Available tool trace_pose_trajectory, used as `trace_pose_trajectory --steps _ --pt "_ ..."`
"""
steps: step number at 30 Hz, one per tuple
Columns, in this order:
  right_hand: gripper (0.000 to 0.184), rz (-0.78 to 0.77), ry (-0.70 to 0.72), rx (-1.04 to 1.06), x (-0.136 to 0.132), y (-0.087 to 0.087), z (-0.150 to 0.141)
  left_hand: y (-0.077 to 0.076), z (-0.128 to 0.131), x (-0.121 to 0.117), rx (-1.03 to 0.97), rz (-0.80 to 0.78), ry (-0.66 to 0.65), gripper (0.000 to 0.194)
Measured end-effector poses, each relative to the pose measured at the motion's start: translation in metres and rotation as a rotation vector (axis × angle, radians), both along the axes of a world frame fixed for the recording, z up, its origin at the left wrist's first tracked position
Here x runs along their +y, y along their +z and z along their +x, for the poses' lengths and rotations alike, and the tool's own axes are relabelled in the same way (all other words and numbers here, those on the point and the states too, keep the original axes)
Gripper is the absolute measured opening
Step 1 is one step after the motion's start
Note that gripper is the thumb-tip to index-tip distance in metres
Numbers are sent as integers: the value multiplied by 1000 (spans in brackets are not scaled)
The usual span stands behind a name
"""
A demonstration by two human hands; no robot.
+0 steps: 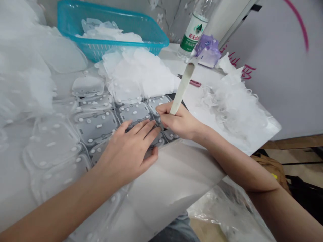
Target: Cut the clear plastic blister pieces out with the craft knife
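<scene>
My left hand lies with fingers spread on a sheet of translucent moulded plastic pieces, pressing near its right side. Closed around a long pale-handled tool, my right hand rests at the sheet's right edge. The handle leans up and away from me. A small dark tip shows below the fist against the sheet, but its kind is hidden. Each piece has rounded corners, small white dots and slots. Under part of the sheet is a dark surface.
Loose translucent pieces are heaped behind the sheet, before a blue basket holding more. Thin plastic scraps pile up at right. Red-handled snips, a water bottle and a purple packet stand farther back.
</scene>
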State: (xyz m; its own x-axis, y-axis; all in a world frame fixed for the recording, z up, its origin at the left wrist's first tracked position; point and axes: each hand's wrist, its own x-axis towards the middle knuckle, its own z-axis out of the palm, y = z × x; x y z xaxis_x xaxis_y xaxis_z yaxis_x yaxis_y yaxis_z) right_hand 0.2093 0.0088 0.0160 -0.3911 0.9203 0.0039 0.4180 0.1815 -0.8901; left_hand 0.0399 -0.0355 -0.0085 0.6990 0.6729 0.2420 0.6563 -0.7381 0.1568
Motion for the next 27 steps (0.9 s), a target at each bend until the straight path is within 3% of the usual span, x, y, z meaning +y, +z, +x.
trace_pose_trajectory --steps 6,19,27 --pt "27 -120 33 -21 -1 5 0 1 -1 -1 2 11 0 39" --pt "23 261 -105 48 -2 -14 0 -2 -7 2 37 25 -81 32" --pt "26 -44 -10 34 -1 -2 0 0 -4 -1 25 11 -33 32"
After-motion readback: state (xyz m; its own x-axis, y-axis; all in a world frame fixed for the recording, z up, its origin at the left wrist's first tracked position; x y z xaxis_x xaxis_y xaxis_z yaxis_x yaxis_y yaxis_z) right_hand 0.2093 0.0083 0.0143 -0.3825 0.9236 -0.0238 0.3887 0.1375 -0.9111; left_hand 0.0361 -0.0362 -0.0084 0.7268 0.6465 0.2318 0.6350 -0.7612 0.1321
